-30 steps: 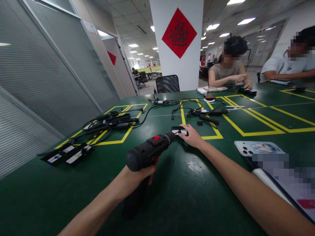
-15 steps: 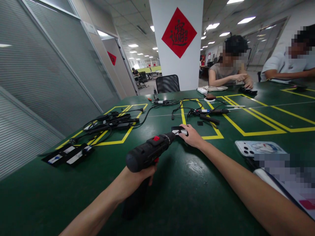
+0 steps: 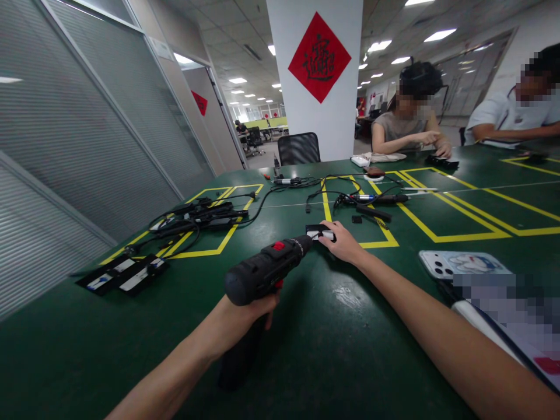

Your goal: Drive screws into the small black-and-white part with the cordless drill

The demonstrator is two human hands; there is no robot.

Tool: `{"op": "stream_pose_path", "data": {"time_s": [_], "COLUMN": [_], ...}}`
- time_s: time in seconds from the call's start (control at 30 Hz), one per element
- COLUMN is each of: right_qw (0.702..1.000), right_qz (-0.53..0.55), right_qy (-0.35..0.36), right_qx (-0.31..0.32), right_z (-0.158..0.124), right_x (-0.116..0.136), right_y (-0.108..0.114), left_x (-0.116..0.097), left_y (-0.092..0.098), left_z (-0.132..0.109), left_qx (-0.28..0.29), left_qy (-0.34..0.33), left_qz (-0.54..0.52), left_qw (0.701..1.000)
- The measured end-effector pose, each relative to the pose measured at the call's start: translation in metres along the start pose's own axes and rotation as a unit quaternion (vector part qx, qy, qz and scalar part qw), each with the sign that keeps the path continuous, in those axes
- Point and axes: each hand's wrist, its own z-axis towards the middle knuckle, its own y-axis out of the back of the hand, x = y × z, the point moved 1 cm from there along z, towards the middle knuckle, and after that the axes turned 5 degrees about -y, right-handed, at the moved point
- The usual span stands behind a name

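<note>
My left hand [image 3: 251, 309] is wrapped round the grip of a black cordless screwdriver [image 3: 266, 269] with a red switch on top. Its nose points away from me at a small black-and-white part [image 3: 318, 232] lying on the green table [image 3: 332, 344]. My right hand [image 3: 343, 242] is closed on that part and presses it down, fingers over its right end. The tool's tip meets the part's left edge; the bit itself is hidden.
Two flat black strips [image 3: 118, 277] lie at the left. A tangle of black cables and adapters [image 3: 199, 216] sits inside yellow tape lines. A phone [image 3: 459, 263] rests at the right. Two people sit at the far right side. More tools [image 3: 371, 201] lie beyond my hand.
</note>
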Motion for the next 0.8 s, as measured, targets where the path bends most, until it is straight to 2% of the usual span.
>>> {"op": "stream_pose_path", "data": {"time_s": [0.13, 0.4, 0.8], "right_qw": [1.0, 1.0, 1.0], "right_qz": [0.001, -0.003, -0.003], "right_qy": [0.003, 0.006, 0.006], "right_qx": [0.002, 0.0, 0.003], "right_z": [0.0004, -0.0004, 0.0], "right_x": [-0.0012, -0.0022, -0.0024], "right_y": [0.0006, 0.0011, 0.0026], "left_x": [0.001, 0.0017, 0.0033], "left_y": [-0.0016, 0.0037, 0.0049], "left_z": [-0.0006, 0.0009, 0.0011], "left_qx": [-0.006, 0.024, 0.024], "left_qy": [-0.016, -0.006, -0.014], "left_qz": [-0.032, -0.005, -0.01], "left_qw": [0.999, 1.0, 1.0]}}
